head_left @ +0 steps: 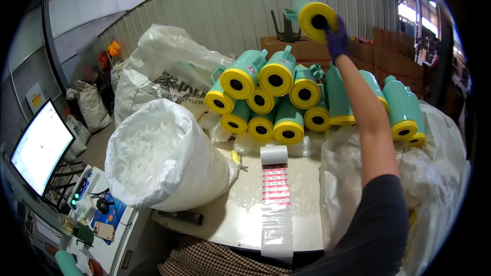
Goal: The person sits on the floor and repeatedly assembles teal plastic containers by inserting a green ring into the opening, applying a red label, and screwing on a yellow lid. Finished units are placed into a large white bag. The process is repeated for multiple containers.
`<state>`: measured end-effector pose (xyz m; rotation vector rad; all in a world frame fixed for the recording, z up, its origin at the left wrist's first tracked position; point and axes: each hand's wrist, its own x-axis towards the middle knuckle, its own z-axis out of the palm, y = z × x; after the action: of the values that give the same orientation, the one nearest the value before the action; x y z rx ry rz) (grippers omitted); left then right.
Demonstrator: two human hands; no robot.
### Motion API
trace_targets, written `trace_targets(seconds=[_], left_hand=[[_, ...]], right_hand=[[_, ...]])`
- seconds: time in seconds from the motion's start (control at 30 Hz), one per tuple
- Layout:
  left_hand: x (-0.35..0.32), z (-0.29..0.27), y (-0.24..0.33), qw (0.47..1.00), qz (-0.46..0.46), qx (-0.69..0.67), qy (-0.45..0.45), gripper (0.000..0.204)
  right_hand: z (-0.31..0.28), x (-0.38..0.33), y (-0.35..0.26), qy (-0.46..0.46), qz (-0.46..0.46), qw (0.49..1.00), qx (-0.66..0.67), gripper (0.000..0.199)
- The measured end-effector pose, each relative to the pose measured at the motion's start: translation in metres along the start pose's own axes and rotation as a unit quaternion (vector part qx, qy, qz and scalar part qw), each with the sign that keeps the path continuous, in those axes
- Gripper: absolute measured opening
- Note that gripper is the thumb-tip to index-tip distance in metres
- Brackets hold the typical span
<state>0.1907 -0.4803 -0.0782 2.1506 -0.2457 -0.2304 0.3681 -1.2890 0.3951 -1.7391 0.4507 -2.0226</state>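
Pale tabletop [307, 220] across the lower middle of the frame, with a strip of labels [276, 184] lying from the lower edge towards the centre. At left of centre, a white sack [199, 174] full of clear rings; at right, loose clear plastic [342, 174]. Left hand out of view, so impossible to tell whether open or holding anything. Farther off, at the centre, a stack of green jugs [261, 101], mostly on their sides, yellow ends towards the viewer. Above its right half, upper right of centre, the purple-gloved right hand [337, 43], at the end of a bare forearm slanting up from the lower right. Grips one green jug [307, 16] by the right side of its yellow end, fingers bent in; exact finger placement too blurred to tell. Key relation, as a judgement: held jug just up and left of the right hand, clear of the stack, long axis pointing away and slightly left, roughly in line with most jugs below. Farthest back, a ribbed wall [204, 10].
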Motion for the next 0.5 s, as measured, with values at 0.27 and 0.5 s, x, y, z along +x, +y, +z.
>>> trace_targets(seconds=[0.27,0.5], left_hand=[[0.008,0.008,0.000,0.999,0.039,-0.020,0.002,0.020],[0.007,0.018,-0.025,0.998,0.043,-0.045,0.005,0.023]], right_hand=[[0.109,-0.049,-0.055,-0.511,-0.024,0.805,-0.299,0.138],[0.053,-0.113,-0.039,-0.474,0.046,0.812,-0.337,0.113]])
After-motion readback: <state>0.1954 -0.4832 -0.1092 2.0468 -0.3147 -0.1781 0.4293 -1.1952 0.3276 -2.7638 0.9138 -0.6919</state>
